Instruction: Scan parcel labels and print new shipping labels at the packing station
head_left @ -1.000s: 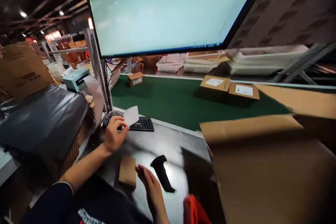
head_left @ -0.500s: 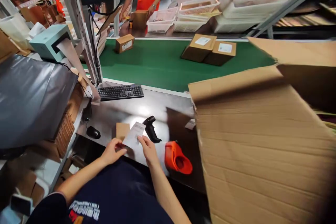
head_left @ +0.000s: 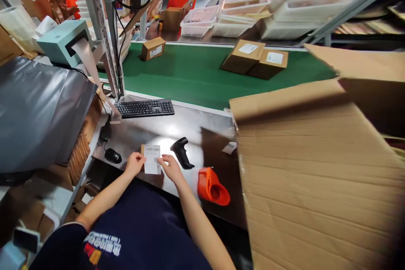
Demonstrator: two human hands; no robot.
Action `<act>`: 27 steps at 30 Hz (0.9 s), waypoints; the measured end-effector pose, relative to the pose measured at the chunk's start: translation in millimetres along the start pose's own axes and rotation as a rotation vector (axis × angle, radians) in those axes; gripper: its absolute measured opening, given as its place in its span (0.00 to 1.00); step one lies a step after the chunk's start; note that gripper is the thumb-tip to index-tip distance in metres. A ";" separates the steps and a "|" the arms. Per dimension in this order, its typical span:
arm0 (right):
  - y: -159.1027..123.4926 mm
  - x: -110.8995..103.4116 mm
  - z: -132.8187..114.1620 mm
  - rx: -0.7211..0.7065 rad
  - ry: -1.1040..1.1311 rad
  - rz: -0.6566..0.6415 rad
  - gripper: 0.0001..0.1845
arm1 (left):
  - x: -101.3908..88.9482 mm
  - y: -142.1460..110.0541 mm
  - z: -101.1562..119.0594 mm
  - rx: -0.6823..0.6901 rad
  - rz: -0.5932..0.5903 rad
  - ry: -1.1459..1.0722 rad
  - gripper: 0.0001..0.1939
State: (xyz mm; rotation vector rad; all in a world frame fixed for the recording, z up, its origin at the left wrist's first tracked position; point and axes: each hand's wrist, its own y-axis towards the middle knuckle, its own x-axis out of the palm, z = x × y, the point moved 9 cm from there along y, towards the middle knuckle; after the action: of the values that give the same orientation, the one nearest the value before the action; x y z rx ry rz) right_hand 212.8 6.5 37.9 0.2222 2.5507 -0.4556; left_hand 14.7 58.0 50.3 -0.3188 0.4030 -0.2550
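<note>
A white printed label (head_left: 152, 159) lies over a small brown cardboard box (head_left: 143, 150) near the front edge of the dark table (head_left: 196, 128). My left hand (head_left: 134, 164) pinches the label's left edge, and my right hand (head_left: 170, 168) has its fingertips pressed on the right edge. A black handheld scanner (head_left: 181, 157) lies just right of my right hand. An orange tape dispenser (head_left: 211, 186) sits further right by the table edge.
A keyboard (head_left: 144, 108) and mouse (head_left: 113, 156) lie to the left. A large cardboard carton (head_left: 316, 164) fills the right. Behind runs a green conveyor (head_left: 196, 76) carrying labelled boxes (head_left: 255, 58). A label printer (head_left: 63, 42) stands at left. A person in orange stands across the belt.
My left hand brought the label from the keyboard down to the box; both hands now flatten it on the box. The view dropped from the monitor to the table.
</note>
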 end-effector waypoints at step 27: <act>-31.3 29.7 61.6 0.260 0.312 0.152 0.34 | 83.0 9.6 47.2 0.627 -0.243 0.893 0.30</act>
State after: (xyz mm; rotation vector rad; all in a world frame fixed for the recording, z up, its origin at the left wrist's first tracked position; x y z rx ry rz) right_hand 209.5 -43.0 -18.7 0.6210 2.7411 -0.7433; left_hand 110.2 53.4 59.7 0.3969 1.1302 -0.7461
